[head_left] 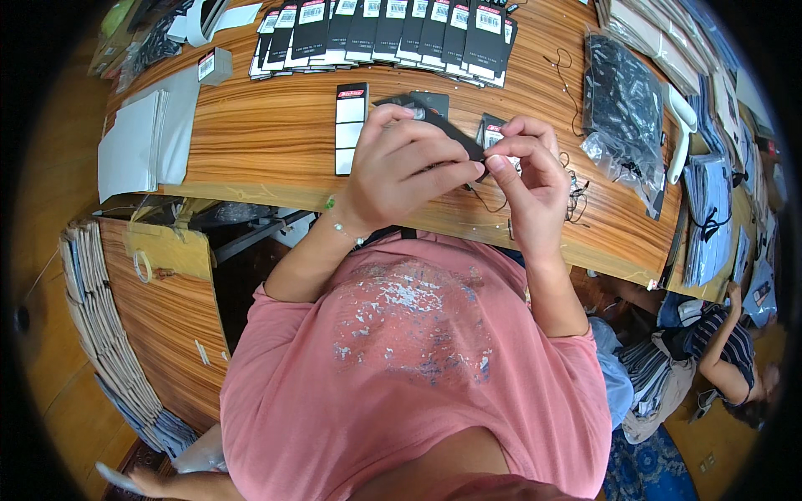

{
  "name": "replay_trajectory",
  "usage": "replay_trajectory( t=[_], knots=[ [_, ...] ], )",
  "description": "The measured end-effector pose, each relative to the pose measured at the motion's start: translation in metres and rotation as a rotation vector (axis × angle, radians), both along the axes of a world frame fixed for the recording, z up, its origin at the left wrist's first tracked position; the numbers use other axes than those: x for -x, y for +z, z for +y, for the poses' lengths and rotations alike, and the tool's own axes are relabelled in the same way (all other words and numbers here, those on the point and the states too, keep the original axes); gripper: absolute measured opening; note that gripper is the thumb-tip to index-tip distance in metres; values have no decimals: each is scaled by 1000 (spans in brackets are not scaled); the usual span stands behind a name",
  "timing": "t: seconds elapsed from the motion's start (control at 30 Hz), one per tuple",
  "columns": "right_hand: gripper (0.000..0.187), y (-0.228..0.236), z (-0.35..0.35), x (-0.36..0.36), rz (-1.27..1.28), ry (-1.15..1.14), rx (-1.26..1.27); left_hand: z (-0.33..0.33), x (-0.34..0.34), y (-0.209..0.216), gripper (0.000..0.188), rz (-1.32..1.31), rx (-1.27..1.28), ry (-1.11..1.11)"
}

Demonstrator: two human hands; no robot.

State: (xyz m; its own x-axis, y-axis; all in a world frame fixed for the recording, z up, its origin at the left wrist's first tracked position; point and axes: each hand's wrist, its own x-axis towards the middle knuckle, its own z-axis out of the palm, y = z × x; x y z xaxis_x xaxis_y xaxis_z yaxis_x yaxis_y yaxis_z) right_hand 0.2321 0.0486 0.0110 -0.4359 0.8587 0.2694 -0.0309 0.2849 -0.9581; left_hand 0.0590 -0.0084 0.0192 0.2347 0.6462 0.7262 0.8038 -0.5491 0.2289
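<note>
Above the near edge of the table, my left hand (409, 159) is closed on a black hang tag (455, 134), which is tilted and partly covered by my fingers. The thumb and forefinger of my right hand (535, 184) pinch at the tag's lower right end, where a thin black cord (493, 207) seems to be attached; the exact grip is too small to tell. Just behind my right fingers lie small black-and-white tags (493, 131). To the left of my left hand is a black strip with white labels (352, 134).
Overlapping black tags (388, 33) form a row along the back. A clear bag of black cords (620, 92) and a white-handled tool (681, 134) lie right. White sheets (134, 146) and a small box (215, 67) are left. Folded jeans (708, 217) are stacked right; a person (723, 359) sits beyond.
</note>
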Motion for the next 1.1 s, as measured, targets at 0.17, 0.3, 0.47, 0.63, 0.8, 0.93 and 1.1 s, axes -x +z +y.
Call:
replay_trajectory(
  t=[0.17, 0.3, 0.47, 0.63, 0.8, 0.93, 1.1],
  knots=[
    [3, 5, 8, -2, 316, -59, 245, -3, -6, -8, 15, -180, 91, -57],
    [8, 27, 14, -2, 643, 137, 277, -13, -4, -15, 21, -353, 134, -133],
    [12, 45, 3, 4, 573, 180, 158, -15, 23, -14, 13, -381, 240, -117],
    [13, 48, -8, 9, 441, 183, 214, -2, 95, -29, 35, -184, 517, 476],
    [16, 37, -9, 5, 400, 191, 259, 1, 115, -44, 50, -281, 731, 394],
    [13, 38, -8, 4, 318, 187, 297, 2, 112, -41, 48, -150, 545, 395],
    [17, 46, -11, 11, 226, 175, 332, -7, 100, -29, 30, -713, 675, 354]
  ],
)
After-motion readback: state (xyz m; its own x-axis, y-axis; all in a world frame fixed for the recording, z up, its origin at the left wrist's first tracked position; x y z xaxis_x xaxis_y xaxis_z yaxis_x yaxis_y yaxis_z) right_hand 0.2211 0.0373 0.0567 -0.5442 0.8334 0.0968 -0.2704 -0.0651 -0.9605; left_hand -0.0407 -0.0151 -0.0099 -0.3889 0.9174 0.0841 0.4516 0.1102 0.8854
